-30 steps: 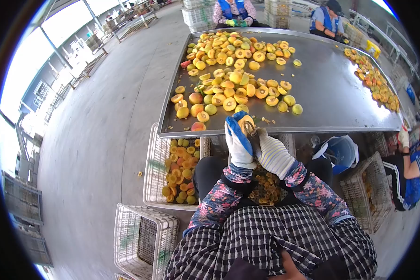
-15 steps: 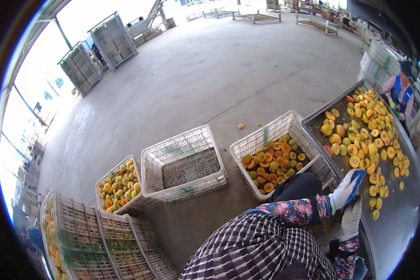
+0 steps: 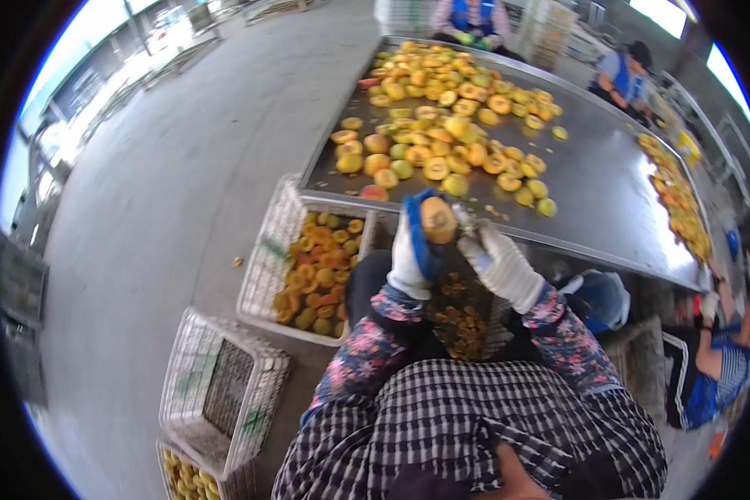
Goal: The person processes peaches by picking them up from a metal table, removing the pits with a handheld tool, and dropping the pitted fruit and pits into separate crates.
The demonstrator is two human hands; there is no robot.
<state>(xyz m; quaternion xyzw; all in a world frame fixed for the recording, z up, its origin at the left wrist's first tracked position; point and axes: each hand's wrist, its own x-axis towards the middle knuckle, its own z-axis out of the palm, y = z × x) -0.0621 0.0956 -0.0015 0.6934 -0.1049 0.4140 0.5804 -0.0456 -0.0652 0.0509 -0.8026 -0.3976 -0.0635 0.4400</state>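
My left hand (image 3: 410, 254), in a white glove with a blue palm, is closed around a peach half (image 3: 438, 220) whose cut face shows a brown centre. Close by on the right, my right hand (image 3: 502, 265) wears a white knitted glove. Its fingers are closed on a small metal tool (image 3: 465, 222) at the fruit's edge; blur hides the tool's exact shape. Both hands are at the near edge of the metal table (image 3: 592, 196), where many cut peaches (image 3: 442, 137) lie heaped.
A white crate (image 3: 262, 250) of peach halves stands left of my knees. Another crate (image 3: 183, 367) is behind it, above more fruit (image 3: 187, 479). Brown pits (image 3: 458, 325) lie below my hands. A blue bucket (image 3: 602, 296) stands right. Co-workers (image 3: 625, 79) sit around the table.
The view has swung right to face the table. My hands, close together at the table edge before, are now raised with a peach half in the left and the tool visible in the right.
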